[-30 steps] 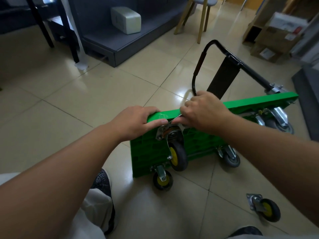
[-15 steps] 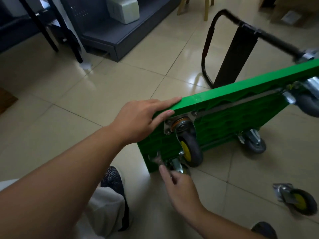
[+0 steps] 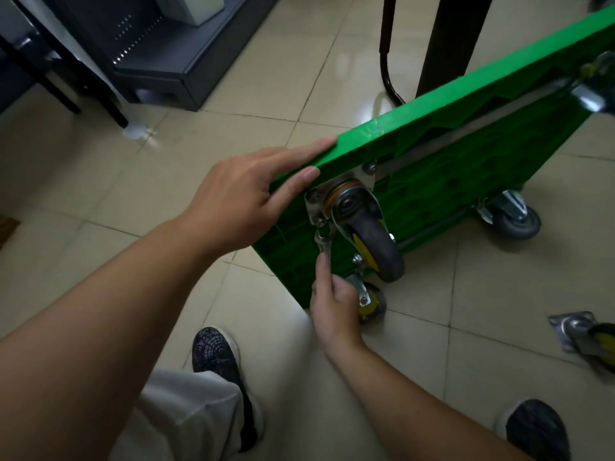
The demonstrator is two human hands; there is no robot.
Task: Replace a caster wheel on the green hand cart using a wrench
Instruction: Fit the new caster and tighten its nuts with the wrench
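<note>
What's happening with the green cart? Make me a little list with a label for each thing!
cart: green cart tipped on edge
left hand: rests flat on the cart's top edge
right hand: grips the wrench
wrench tip: at a bolt of the mounted caster wheel
spare caster: lies on the floor, apart

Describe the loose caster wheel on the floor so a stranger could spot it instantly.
Find the green plastic hand cart tipped on edge on the beige tiled floor. Near the picture's right edge lies a black wheel with a yellow hub and a square steel plate. Unlike the casters bolted to the cart, it sits detached on the tiles.
</note>
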